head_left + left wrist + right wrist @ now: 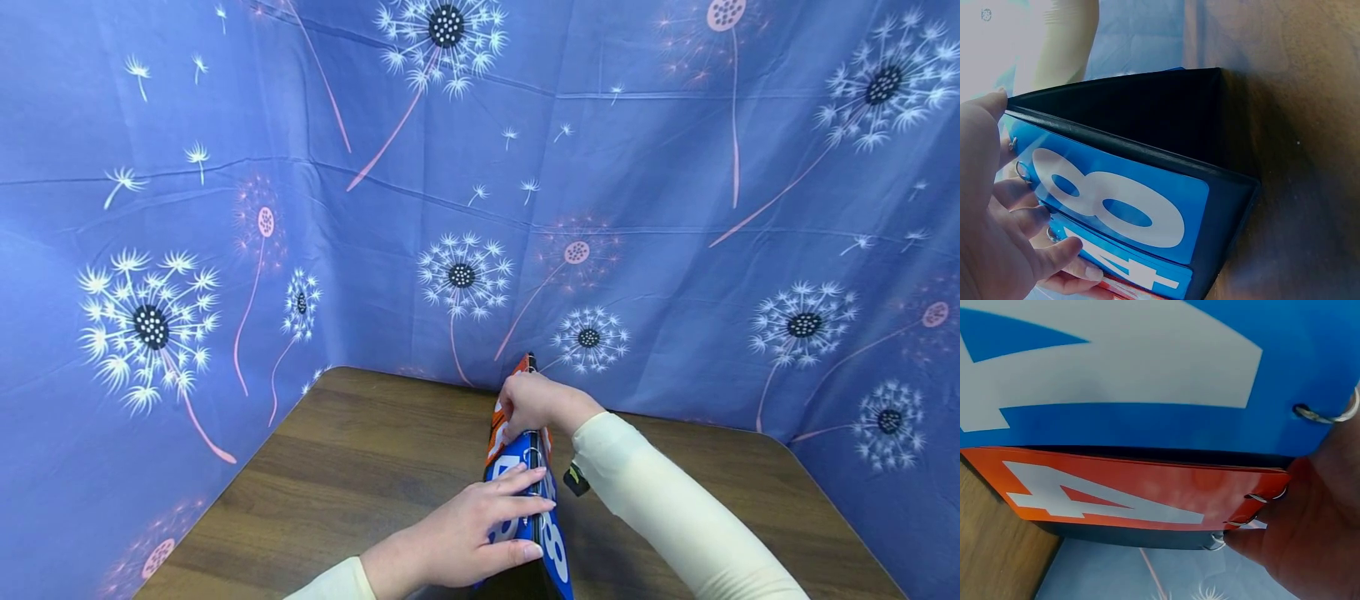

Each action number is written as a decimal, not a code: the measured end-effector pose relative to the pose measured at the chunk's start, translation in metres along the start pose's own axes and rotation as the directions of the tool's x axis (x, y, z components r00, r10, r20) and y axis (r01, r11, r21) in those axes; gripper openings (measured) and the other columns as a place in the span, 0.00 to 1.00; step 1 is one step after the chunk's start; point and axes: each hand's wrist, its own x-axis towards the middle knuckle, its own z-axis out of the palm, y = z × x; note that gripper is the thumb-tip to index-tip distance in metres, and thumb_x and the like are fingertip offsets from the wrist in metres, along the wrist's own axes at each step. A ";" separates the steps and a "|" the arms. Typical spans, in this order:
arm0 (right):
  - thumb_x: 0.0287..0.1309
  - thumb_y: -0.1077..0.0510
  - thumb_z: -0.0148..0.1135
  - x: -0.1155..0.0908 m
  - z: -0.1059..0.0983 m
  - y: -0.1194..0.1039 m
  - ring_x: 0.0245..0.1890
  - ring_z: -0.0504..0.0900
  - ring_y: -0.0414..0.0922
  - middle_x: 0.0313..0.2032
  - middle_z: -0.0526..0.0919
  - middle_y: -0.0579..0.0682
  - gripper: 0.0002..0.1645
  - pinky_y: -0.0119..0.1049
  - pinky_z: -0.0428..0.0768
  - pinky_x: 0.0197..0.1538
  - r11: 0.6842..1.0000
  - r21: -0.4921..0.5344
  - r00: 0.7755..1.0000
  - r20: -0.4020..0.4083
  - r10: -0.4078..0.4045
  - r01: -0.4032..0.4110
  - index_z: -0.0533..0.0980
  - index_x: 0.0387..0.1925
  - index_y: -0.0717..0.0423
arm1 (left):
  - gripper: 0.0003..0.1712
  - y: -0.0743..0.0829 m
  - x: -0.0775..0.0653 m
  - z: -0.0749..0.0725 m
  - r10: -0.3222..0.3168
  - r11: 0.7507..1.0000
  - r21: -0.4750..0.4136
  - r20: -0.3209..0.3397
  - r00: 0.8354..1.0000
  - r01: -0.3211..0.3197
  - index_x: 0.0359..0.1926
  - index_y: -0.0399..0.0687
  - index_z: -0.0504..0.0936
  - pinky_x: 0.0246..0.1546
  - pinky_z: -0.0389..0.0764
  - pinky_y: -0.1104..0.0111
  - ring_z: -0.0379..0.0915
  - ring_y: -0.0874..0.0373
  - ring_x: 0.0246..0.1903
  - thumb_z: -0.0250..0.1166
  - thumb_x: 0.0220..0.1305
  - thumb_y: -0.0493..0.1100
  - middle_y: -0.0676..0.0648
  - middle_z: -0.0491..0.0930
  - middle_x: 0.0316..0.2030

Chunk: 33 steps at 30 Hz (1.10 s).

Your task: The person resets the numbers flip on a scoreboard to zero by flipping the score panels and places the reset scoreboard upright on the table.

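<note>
A tabletop flip scoreboard [558, 542] stands like a tent, its ridge running away from me. Blue number cards [1119, 194] and orange-red number cards [1110, 494] hang from metal rings on its black stand [1222, 194]. My left hand [480, 521] rests over the near part of the ridge, its upper fingers stretched across the top and its thumb at the near end. At the far end, my right hand [536, 400] grips the top edge by the orange-red cards, fingers bent down over the left side. Part of this grip is hidden.
The brown wooden table [360, 450] extends to both sides of the scoreboard. Behind and beside it hangs a blue dandelion-patterned cloth [375, 275]. A small black device [576, 480] shows under my right wrist.
</note>
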 end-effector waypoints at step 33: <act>0.63 0.51 0.71 -0.061 0.081 0.109 0.40 0.85 0.48 0.40 0.87 0.53 0.19 0.43 0.84 0.48 0.615 0.785 0.939 -0.257 0.228 0.066 0.81 0.47 0.62 | 0.26 0.002 0.001 0.000 -0.034 0.999 -0.022 0.009 0.999 0.034 0.73 0.67 0.71 0.73 0.70 0.49 0.57 0.45 0.79 0.53 0.78 0.60 0.56 0.59 0.79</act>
